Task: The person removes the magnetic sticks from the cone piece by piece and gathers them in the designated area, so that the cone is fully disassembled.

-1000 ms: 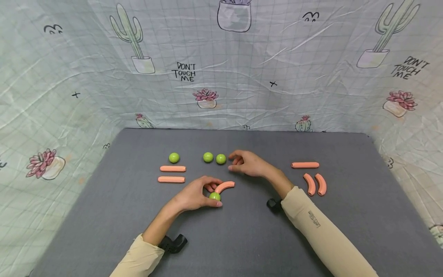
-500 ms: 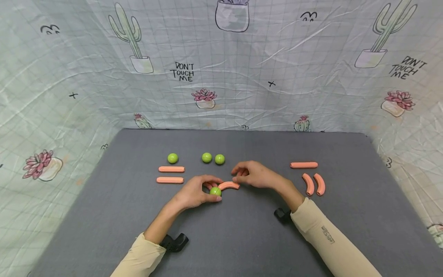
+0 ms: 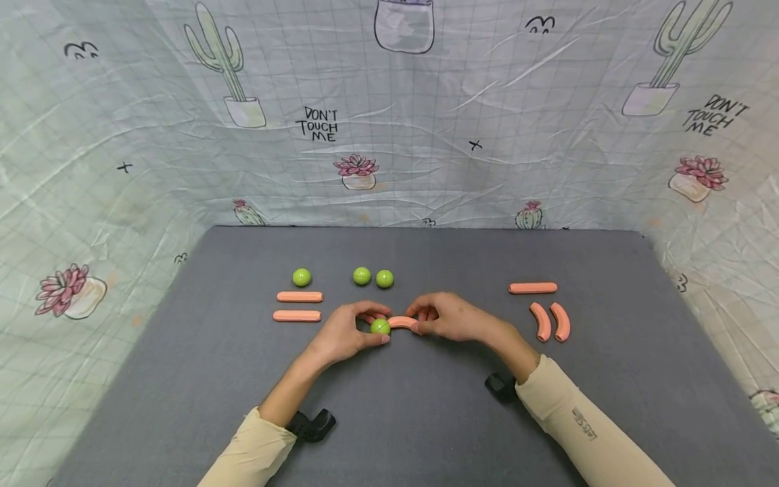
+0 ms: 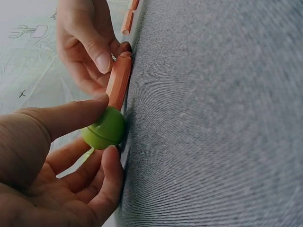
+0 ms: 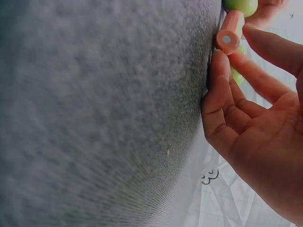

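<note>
My left hand (image 3: 348,333) pinches a green ball (image 4: 105,128) between thumb and fingers, low over the grey table. A curved orange rod (image 3: 402,322) meets the ball's right side. At the rod's other end, my right hand (image 3: 453,316) holds it with thumb and fingertips. In the right wrist view, a small silvery disc shows in the near end of the rod (image 5: 228,40). Behind the hands lie two more green balls, a middle one (image 3: 362,276) and a right one (image 3: 385,279).
Farther left is another green ball (image 3: 301,277) above two straight orange rods, the upper (image 3: 300,297) and the lower (image 3: 297,316). To the right lie a straight rod (image 3: 533,288) and two curved rods (image 3: 560,322). A patterned cloth (image 3: 426,169) hangs around the grey table (image 3: 414,419).
My right hand has come down from beside the back balls to the curved rod's free end and taken hold. The rod has swung closer to level; the left hand's ball has shifted slightly away from me.
</note>
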`<state>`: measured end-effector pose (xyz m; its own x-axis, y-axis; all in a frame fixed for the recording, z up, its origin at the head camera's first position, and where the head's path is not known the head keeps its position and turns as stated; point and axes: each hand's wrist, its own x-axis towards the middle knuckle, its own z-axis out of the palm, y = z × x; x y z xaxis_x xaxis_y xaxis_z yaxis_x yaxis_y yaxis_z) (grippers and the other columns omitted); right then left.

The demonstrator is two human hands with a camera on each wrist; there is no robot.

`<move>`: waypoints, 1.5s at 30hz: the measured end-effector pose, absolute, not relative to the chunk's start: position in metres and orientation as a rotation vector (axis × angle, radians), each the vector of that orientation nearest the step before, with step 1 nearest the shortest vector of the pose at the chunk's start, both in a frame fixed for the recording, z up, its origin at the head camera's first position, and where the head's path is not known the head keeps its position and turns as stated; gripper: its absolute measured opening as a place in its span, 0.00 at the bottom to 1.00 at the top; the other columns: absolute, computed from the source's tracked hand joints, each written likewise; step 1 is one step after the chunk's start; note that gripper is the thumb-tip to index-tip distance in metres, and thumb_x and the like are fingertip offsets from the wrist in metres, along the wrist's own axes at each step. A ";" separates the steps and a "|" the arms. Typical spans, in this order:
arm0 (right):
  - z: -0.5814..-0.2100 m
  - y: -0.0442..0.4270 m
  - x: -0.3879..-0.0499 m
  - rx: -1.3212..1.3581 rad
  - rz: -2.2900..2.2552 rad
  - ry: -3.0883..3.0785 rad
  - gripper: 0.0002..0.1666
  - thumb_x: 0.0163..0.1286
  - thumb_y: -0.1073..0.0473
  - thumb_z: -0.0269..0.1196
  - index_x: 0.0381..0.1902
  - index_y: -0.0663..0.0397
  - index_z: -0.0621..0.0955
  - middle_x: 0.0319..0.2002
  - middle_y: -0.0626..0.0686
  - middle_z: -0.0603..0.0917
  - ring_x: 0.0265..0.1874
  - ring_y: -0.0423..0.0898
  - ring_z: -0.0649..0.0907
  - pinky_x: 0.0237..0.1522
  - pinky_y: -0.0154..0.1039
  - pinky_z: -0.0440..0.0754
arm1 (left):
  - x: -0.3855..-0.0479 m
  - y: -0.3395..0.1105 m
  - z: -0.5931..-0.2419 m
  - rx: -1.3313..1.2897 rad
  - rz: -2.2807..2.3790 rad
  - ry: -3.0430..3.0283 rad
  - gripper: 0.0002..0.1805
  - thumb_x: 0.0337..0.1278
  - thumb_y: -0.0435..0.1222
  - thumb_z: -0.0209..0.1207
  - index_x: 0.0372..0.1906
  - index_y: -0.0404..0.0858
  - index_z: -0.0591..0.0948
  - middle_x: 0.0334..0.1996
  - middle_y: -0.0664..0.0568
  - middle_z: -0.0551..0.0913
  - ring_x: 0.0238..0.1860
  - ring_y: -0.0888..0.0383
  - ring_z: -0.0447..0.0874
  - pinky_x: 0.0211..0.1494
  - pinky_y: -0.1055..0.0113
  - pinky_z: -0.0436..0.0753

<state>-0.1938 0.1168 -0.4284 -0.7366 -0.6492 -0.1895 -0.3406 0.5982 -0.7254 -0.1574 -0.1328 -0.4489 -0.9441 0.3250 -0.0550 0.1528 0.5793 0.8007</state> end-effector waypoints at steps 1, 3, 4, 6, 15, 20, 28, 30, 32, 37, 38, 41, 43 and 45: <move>-0.428 0.117 -0.193 -0.797 -0.949 2.389 0.19 0.74 0.58 0.68 0.61 0.53 0.84 0.36 0.49 0.86 0.32 0.39 0.80 0.36 0.35 0.79 | -0.158 -0.132 -0.449 0.379 1.307 2.617 0.24 0.53 0.35 0.78 0.57 0.42 0.86 0.46 0.52 0.89 0.47 0.59 0.84 0.54 0.61 0.82; -0.428 0.118 -0.191 -0.812 -0.943 2.384 0.23 0.73 0.58 0.69 0.64 0.50 0.82 0.35 0.50 0.85 0.31 0.40 0.80 0.35 0.35 0.79 | -0.159 -0.132 -0.450 0.336 1.331 2.618 0.25 0.52 0.34 0.78 0.57 0.41 0.86 0.46 0.51 0.88 0.47 0.58 0.84 0.54 0.61 0.81; -0.428 0.118 -0.190 -0.817 -0.941 2.378 0.25 0.73 0.58 0.69 0.66 0.49 0.81 0.35 0.50 0.84 0.31 0.40 0.80 0.34 0.35 0.78 | -0.160 -0.131 -0.450 0.321 1.339 2.622 0.25 0.52 0.34 0.78 0.57 0.42 0.86 0.46 0.51 0.88 0.47 0.58 0.84 0.53 0.61 0.81; -0.429 0.119 -0.189 -0.835 -0.934 2.373 0.29 0.71 0.58 0.70 0.69 0.48 0.79 0.34 0.50 0.84 0.30 0.40 0.80 0.33 0.34 0.78 | -0.161 -0.130 -0.450 0.299 1.337 2.639 0.24 0.52 0.34 0.78 0.56 0.42 0.86 0.46 0.51 0.88 0.46 0.58 0.84 0.53 0.62 0.81; -0.427 0.122 -0.184 -0.841 -0.947 2.356 0.31 0.72 0.57 0.70 0.71 0.50 0.77 0.35 0.51 0.83 0.31 0.41 0.80 0.33 0.34 0.79 | -0.162 -0.125 -0.452 0.297 1.347 2.737 0.20 0.52 0.34 0.77 0.51 0.40 0.87 0.46 0.47 0.85 0.44 0.56 0.84 0.50 0.62 0.83; -0.428 0.120 -0.183 -0.815 -0.949 2.396 0.28 0.74 0.56 0.68 0.69 0.53 0.78 0.34 0.50 0.83 0.30 0.40 0.80 0.34 0.34 0.78 | -0.160 -0.125 -0.451 0.317 1.325 2.770 0.20 0.52 0.34 0.78 0.51 0.41 0.87 0.46 0.48 0.85 0.44 0.56 0.85 0.51 0.59 0.84; -0.433 0.113 -0.180 -0.853 -0.913 2.442 0.25 0.72 0.57 0.70 0.65 0.52 0.80 0.39 0.51 0.83 0.33 0.38 0.79 0.38 0.33 0.78 | -0.157 -0.129 -0.451 0.317 1.340 2.753 0.19 0.51 0.35 0.79 0.51 0.45 0.89 0.46 0.51 0.89 0.43 0.57 0.86 0.52 0.59 0.84; -0.432 0.112 -0.179 -0.834 -0.928 2.437 0.25 0.71 0.57 0.71 0.64 0.52 0.80 0.40 0.51 0.83 0.33 0.39 0.79 0.38 0.33 0.78 | -0.158 -0.129 -0.452 0.328 1.348 2.749 0.19 0.51 0.36 0.79 0.50 0.45 0.90 0.46 0.51 0.90 0.43 0.57 0.87 0.51 0.59 0.84; -0.432 0.111 -0.178 -0.822 -0.947 2.430 0.25 0.70 0.58 0.72 0.62 0.51 0.79 0.41 0.51 0.83 0.33 0.39 0.79 0.37 0.34 0.78 | -0.158 -0.129 -0.453 0.332 1.362 2.741 0.18 0.51 0.37 0.78 0.50 0.45 0.90 0.45 0.52 0.90 0.43 0.58 0.87 0.50 0.61 0.84; -0.434 0.111 -0.177 -0.817 -1.008 2.404 0.27 0.67 0.61 0.73 0.62 0.54 0.77 0.41 0.51 0.84 0.31 0.39 0.80 0.35 0.34 0.79 | -0.160 -0.128 -0.455 0.319 1.385 2.729 0.18 0.52 0.38 0.78 0.50 0.44 0.91 0.42 0.52 0.91 0.41 0.59 0.87 0.47 0.67 0.82; -0.434 0.111 -0.176 -0.817 -1.010 2.402 0.29 0.67 0.60 0.74 0.63 0.54 0.77 0.41 0.51 0.84 0.31 0.39 0.80 0.35 0.33 0.79 | -0.160 -0.128 -0.455 0.314 1.386 2.731 0.18 0.53 0.38 0.78 0.50 0.44 0.91 0.42 0.53 0.91 0.41 0.60 0.86 0.46 0.67 0.81; -0.433 0.112 -0.176 -0.814 -1.008 2.398 0.34 0.65 0.60 0.76 0.66 0.56 0.75 0.41 0.51 0.84 0.31 0.39 0.81 0.34 0.33 0.79 | -0.160 -0.127 -0.455 0.296 1.389 2.733 0.17 0.53 0.39 0.78 0.50 0.45 0.91 0.41 0.53 0.91 0.40 0.61 0.86 0.46 0.66 0.82; -0.433 0.112 -0.176 -0.822 -1.003 2.399 0.36 0.64 0.60 0.76 0.67 0.56 0.75 0.41 0.51 0.84 0.30 0.39 0.81 0.34 0.33 0.79 | -0.160 -0.127 -0.455 0.280 1.388 2.734 0.17 0.54 0.39 0.78 0.49 0.46 0.91 0.41 0.53 0.91 0.40 0.62 0.86 0.45 0.66 0.82; -0.433 0.113 -0.176 -0.833 -1.015 2.397 0.35 0.64 0.61 0.76 0.67 0.55 0.75 0.40 0.51 0.84 0.30 0.39 0.81 0.33 0.33 0.79 | -0.159 -0.126 -0.455 0.272 1.390 2.729 0.17 0.54 0.39 0.78 0.49 0.47 0.91 0.40 0.53 0.91 0.40 0.62 0.86 0.45 0.66 0.82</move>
